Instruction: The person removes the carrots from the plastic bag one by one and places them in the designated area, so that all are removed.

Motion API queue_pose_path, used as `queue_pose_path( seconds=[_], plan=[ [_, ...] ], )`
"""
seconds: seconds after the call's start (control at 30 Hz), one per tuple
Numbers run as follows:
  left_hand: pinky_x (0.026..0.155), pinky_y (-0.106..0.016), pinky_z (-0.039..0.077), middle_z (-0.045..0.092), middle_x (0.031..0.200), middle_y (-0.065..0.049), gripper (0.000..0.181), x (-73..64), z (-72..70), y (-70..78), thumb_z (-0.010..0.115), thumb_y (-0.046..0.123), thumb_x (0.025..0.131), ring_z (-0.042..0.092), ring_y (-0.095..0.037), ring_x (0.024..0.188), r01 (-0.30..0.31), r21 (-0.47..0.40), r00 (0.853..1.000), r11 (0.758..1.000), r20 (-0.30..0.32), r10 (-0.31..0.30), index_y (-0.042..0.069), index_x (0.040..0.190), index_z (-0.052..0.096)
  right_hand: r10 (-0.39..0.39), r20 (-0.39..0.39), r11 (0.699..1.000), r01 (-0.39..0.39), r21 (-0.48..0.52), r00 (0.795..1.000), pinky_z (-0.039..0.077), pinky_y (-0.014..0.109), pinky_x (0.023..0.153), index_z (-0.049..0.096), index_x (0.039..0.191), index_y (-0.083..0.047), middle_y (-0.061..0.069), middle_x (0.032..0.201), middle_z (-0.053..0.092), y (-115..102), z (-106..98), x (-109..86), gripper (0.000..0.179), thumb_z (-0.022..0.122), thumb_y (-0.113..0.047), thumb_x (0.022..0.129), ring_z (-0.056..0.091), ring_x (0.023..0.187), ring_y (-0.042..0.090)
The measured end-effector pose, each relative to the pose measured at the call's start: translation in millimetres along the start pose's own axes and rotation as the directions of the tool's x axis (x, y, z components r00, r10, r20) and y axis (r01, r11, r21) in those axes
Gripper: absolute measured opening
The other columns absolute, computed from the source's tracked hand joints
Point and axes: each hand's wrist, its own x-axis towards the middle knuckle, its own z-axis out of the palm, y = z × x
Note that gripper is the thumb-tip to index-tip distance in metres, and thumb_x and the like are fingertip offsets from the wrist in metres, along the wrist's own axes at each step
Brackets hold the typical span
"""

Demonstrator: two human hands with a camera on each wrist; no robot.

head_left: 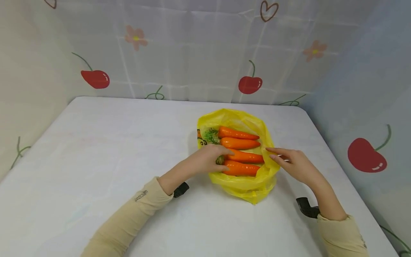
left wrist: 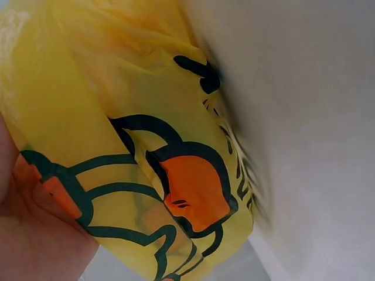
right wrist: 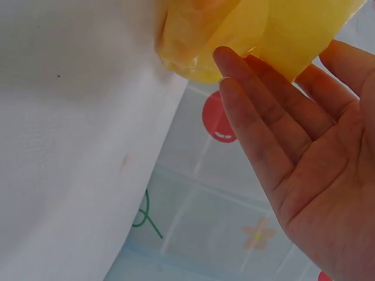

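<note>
Several orange carrots [head_left: 241, 156] with green leafy tops [head_left: 212, 135] lie side by side in the mouth of a yellow plastic bag [head_left: 244, 187]. My left hand [head_left: 208, 159] reaches over the bag's left rim, its fingers and thumb spread over the leafy ends of the two nearest carrots. Its fingertips lie on their orange tops. In the left wrist view, the palm is beside the bag's printed side [left wrist: 199, 187]; the fingertips are hidden there. My right hand [head_left: 297, 164] is at the bag's right rim, fingers extended and fingertips at the plastic, as the right wrist view also shows.
The bag stands on a white table [head_left: 96, 160], right of its middle. A curtain [head_left: 192, 53] printed with cherries and flowers hangs behind the table's far edge. Black wrist mounts [head_left: 308, 208] hang under both forearms.
</note>
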Motion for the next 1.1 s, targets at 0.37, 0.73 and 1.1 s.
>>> queue_pose_path(
  seconds=[0.37, 0.73, 1.1],
  plan=[
    [0.089, -0.025, 0.042, 0.06, 0.118, -0.001, 0.045, 4.7, 15.6, -0.4, 0.073, 0.03, 0.083, 0.054, -0.015, 0.106, 0.028, 0.104, 1.0, 0.994, 0.006, -0.029, 0.01, 0.121, 0.062, -0.015, -0.088, 0.999, 0.019, 0.041, 0.996, 0.053, 0.038, 0.071, 0.061, 0.12, 0.003, 0.021, 0.115, 0.06, 6, 2, -4.6, 0.032, 0.06, -0.013, 0.093, 0.063, 0.088, 0.03],
    [0.088, -0.027, 0.043, 0.06, 0.117, -0.001, 0.05, 1.1, 23.9, 0.9, 0.073, 0.035, 0.082, 0.054, -0.015, 0.104, 0.065, 0.185, 0.996, 0.981, 0.046, -0.075, 0.013, 0.125, 0.06, 0.024, -0.084, 0.991, -0.012, 0.136, 0.996, 0.052, 0.024, 0.063, 0.063, 0.117, 0.003, 0.02, 0.112, 0.061, 8, 9, -3.1, 0.028, 0.062, -0.007, 0.091, 0.062, 0.076, 0.021],
    [0.09, -0.028, 0.042, 0.061, 0.119, 0.001, 0.054, 1.8, 29.8, -7.1, 0.072, 0.037, 0.082, 0.057, -0.014, 0.102, 0.055, 0.105, 0.996, 0.993, 0.059, -0.062, 0.014, 0.129, 0.057, 0.03, -0.086, 0.986, -0.016, 0.166, 0.996, 0.053, 0.025, 0.061, 0.064, 0.115, 0.002, 0.019, 0.111, 0.062, 5, 8, -2.6, 0.027, 0.062, -0.008, 0.091, 0.06, 0.068, 0.016]
  ],
)
